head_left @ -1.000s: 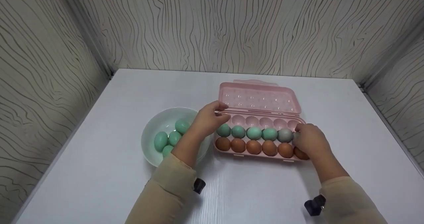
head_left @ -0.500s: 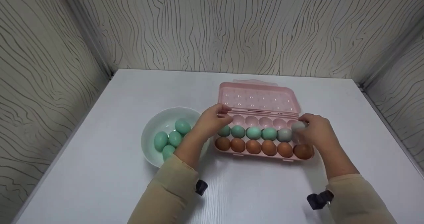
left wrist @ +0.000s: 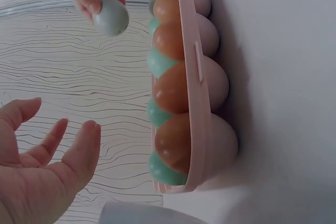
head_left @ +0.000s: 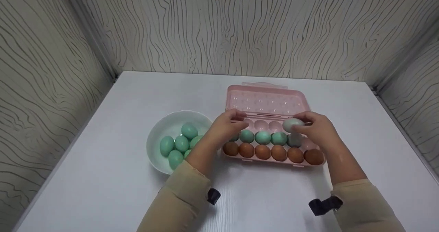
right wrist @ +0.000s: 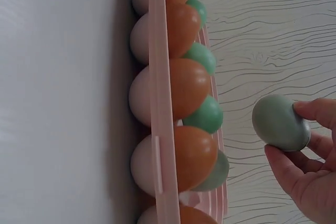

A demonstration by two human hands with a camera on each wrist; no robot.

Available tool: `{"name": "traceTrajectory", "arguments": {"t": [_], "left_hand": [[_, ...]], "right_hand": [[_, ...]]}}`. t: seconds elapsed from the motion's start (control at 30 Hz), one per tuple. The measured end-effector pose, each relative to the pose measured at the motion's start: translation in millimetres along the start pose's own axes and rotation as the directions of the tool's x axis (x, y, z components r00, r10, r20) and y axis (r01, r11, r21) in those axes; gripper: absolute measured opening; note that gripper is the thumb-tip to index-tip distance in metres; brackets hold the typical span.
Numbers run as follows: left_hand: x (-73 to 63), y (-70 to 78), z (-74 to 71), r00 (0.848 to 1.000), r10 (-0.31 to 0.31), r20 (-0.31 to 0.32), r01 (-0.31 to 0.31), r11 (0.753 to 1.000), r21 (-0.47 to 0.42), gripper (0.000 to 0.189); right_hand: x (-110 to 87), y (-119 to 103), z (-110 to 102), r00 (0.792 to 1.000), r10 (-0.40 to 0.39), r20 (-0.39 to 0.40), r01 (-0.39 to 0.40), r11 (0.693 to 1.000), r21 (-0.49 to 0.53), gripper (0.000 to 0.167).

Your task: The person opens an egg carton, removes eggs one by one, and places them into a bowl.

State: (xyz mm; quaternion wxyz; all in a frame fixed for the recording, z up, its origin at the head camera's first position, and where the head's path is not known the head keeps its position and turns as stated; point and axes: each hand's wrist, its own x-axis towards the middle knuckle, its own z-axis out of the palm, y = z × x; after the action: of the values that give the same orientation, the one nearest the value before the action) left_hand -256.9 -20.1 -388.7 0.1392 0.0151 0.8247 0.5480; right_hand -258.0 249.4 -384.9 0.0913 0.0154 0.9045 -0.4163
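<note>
White surface. Bowl, on the left: green eggs. Carton, beside it: six brown eggs, front row; five green-to-grey eggs, middle row. Left hand, at carton's left end: fingers loosely spread. Right hand: fingers pinching one pale egg above carton's right half. Lid, standing open. Grained wall.

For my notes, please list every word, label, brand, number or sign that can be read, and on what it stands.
None: no text can be read on the pink egg carton, the white bowl or the eggs.
The black wrist devices show too small to tell.
</note>
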Motion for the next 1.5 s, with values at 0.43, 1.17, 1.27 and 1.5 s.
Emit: {"name": "traceTrajectory", "arguments": {"t": [0.43, 1.17, 1.27, 1.5], "left_hand": [[1.1, 4.3, 16.3, 0.997, -0.02, 0.07, 0.031, 0.988, -0.154, 0.024], [-1.1, 7.7, 17.7, 0.992, -0.025, 0.124, 0.054, 0.97, -0.239, 0.024], [-1.2, 7.8, 15.4, 0.992, -0.008, 0.129, 0.039, 0.971, -0.237, 0.022], [-2.1, 9.4, 6.9, 0.992, -0.002, 0.125, 0.029, 0.977, -0.212, 0.024]], "right_hand": [[-0.6, -33, 31, 0.992, -0.115, 0.047, 0.108, 0.985, 0.135, 0.044], [-12.0, -58, 51, 0.967, -0.233, 0.104, 0.2, 0.945, 0.257, 0.04], [-11.2, -58, 51, 0.968, -0.225, 0.109, 0.187, 0.94, 0.284, 0.04], [-10.4, -57, 50, 0.963, -0.249, 0.104, 0.209, 0.931, 0.3, 0.045]]}}
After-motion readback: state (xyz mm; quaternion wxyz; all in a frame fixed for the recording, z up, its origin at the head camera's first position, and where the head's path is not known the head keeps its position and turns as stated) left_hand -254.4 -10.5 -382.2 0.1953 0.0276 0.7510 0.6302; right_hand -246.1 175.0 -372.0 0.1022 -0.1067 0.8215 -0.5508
